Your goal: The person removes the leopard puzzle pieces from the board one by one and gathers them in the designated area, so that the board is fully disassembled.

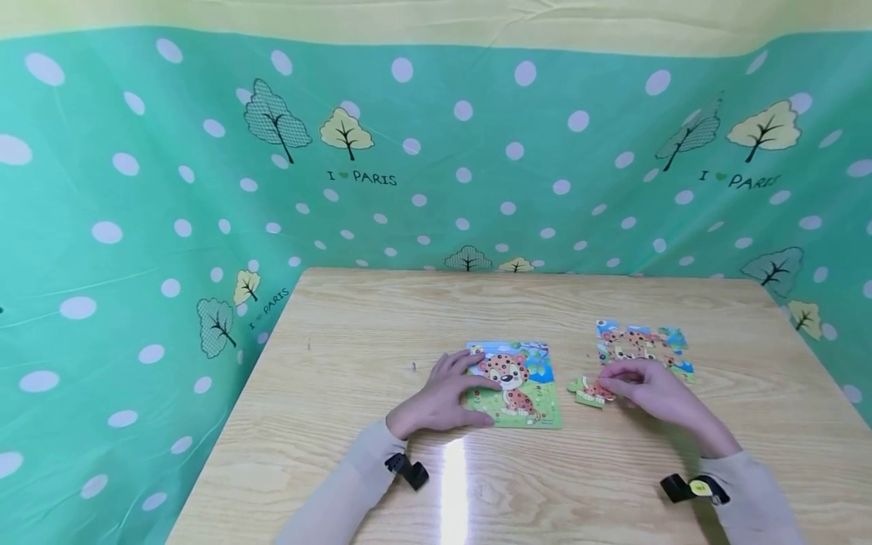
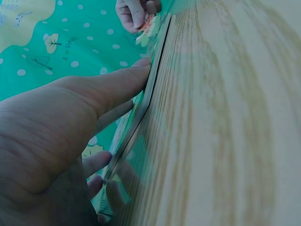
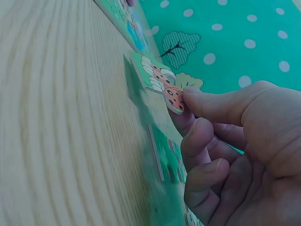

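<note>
A square picture board (image 1: 538, 409) with a spotted cub on grass lies near the middle of the table. My left hand (image 1: 446, 395) rests over its left side with spread fingers; in the left wrist view the thumb (image 2: 117, 84) touches the board's edge. Between thumb and index finger, my right hand (image 1: 650, 392) pinches a jigsaw puzzle piece (image 3: 160, 80) with orange spotted fur, white paws and green grass. It is tilted above the table, just right of the board. Behind the right hand lies a partly assembled jigsaw puzzle (image 1: 633, 342) with spotted cubs, its near part hidden.
The pale wooden table (image 1: 381, 303) reaches back to a green dotted curtain (image 1: 477, 151). A tiny dark speck (image 1: 413, 366) lies left of the board. A bright light reflection shows on the tabletop in front of the board.
</note>
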`<state>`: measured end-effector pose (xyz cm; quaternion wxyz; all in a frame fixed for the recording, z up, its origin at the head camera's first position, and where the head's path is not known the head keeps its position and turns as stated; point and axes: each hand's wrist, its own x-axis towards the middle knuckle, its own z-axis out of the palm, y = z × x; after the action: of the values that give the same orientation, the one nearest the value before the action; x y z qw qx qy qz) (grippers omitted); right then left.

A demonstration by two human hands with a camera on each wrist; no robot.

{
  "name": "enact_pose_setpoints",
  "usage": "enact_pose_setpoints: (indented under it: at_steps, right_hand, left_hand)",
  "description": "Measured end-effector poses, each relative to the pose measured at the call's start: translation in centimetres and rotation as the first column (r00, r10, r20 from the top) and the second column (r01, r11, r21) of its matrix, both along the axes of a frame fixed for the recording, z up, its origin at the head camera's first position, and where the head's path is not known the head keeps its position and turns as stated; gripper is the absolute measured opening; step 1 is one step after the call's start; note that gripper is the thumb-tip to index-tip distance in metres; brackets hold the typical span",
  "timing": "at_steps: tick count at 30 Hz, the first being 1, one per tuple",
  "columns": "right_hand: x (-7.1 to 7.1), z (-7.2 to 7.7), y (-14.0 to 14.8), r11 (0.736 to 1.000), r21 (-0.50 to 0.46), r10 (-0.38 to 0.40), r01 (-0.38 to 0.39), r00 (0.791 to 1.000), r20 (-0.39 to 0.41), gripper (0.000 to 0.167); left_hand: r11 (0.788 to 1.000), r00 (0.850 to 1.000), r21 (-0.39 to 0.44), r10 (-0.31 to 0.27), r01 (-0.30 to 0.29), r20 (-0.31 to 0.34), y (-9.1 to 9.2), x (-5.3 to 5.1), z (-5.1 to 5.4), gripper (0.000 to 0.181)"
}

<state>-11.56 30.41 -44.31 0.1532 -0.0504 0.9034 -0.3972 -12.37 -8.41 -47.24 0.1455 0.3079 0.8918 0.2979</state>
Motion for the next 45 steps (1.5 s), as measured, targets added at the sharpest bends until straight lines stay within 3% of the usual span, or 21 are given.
enact_pose_setpoints:
  at_steps: [16,45]
  right_hand:
    - [0.3,-0.1,2.5,1.000,-0.011,-0.005,0.006,1.000,0.022,0.032]
    - [-0.1,0.4,6.8,0.995,-0.013,-0.102,0.102,0.994,0.046,0.050]
  left_hand:
    - [1.000,1.000,0.006,-0.005,0.005,0.001,0.3,0.0,-0.1,0.056]
    - [1.000,1.000,-0.006,0.003,-0.003,-0.001,0.1,0.0,-0.1,0.056]
